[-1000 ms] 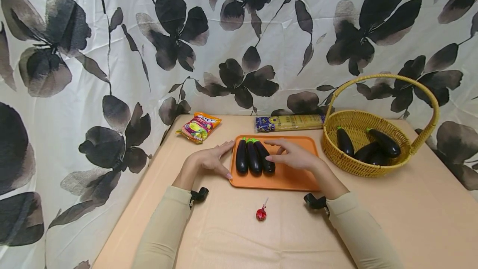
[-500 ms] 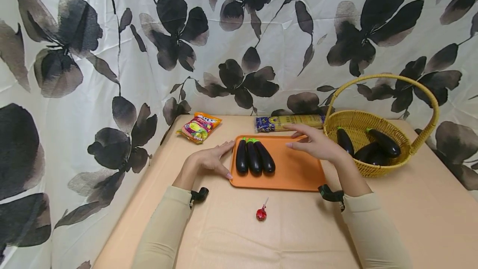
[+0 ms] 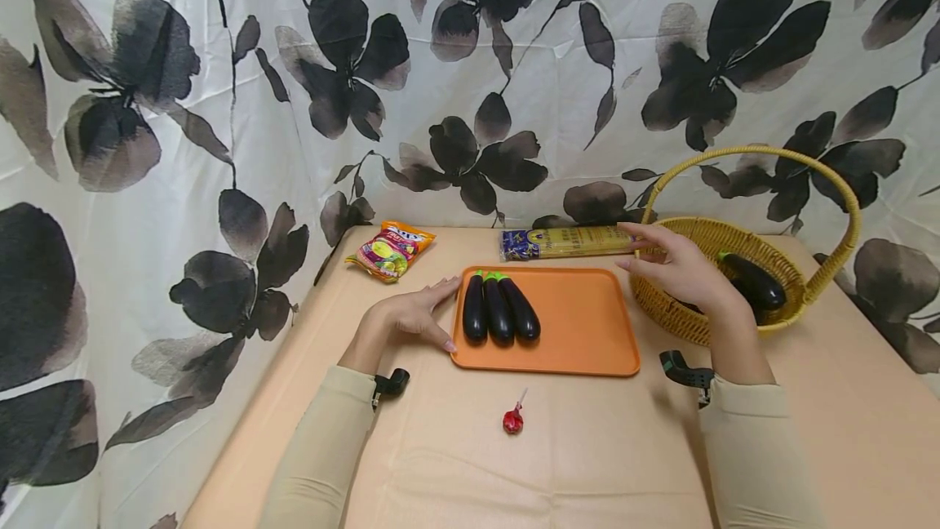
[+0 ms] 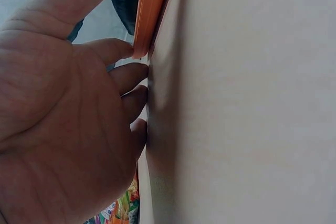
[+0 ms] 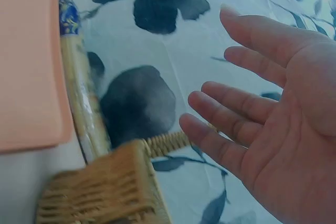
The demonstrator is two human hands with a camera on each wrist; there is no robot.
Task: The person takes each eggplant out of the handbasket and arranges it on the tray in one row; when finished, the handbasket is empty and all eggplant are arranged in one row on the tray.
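Note:
Three dark eggplants (image 3: 501, 313) lie side by side on the left part of an orange tray (image 3: 580, 325), green stems away from me. My left hand (image 3: 414, 315) touches the tray's left edge with spread fingers. In the left wrist view, its fingertips meet the tray rim and the cloth. My right hand (image 3: 686, 268) hovers at the left side of a yellow wicker basket (image 3: 712, 233), holding nothing. Its fingers are apart and extended in the right wrist view. Inside the basket an eggplant (image 3: 756, 280) shows; my hand and wrist cover others.
A bag of snacks (image 3: 392, 251) lies behind my left hand. Along the back edge lies a blue-and-yellow packet of noodles (image 3: 565, 242). A red lollipop (image 3: 513, 420) sits in front of the tray. The basket's tall handle (image 3: 852, 219) arches over it.
My right hand has left the eggplants on the tray and moved right to the basket. The left hand stays at the tray edge. The eggplants have not moved.

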